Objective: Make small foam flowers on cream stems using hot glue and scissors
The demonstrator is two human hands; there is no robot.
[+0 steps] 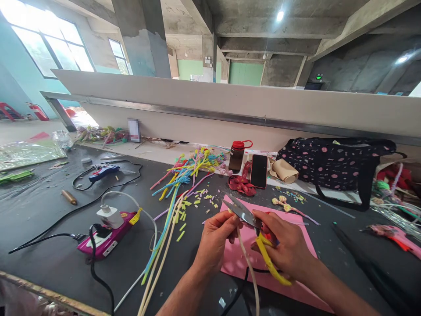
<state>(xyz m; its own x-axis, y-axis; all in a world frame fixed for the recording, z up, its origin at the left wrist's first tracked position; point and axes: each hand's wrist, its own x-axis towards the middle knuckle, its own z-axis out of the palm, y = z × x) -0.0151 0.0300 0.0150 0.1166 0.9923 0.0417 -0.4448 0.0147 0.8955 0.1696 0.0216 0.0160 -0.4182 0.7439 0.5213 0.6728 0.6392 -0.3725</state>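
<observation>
Fingers of the left hand (215, 237) are pinching a cream fuzzy stem (246, 256) close to its upper end, with the rest of it hanging down toward the near edge. Right hand (291, 241) is wrapped around the yellow handles of some scissors (245, 213), blades pointing far-left and slightly parted right by the left fingertips. Can't really tell if they're touching the stem. All that's going on above a pink sheet (232, 259) on the dark table.

Just left of the sheet there's a scatter of little yellow-green bits (180, 236), then a colourful bundle of stems (194, 166) farther back. Phone (259, 171) and red ribbon (241, 185) sit beyond the sheet, patterned bag (332, 166) far right, magenta power strip (87, 248) over on the left.
</observation>
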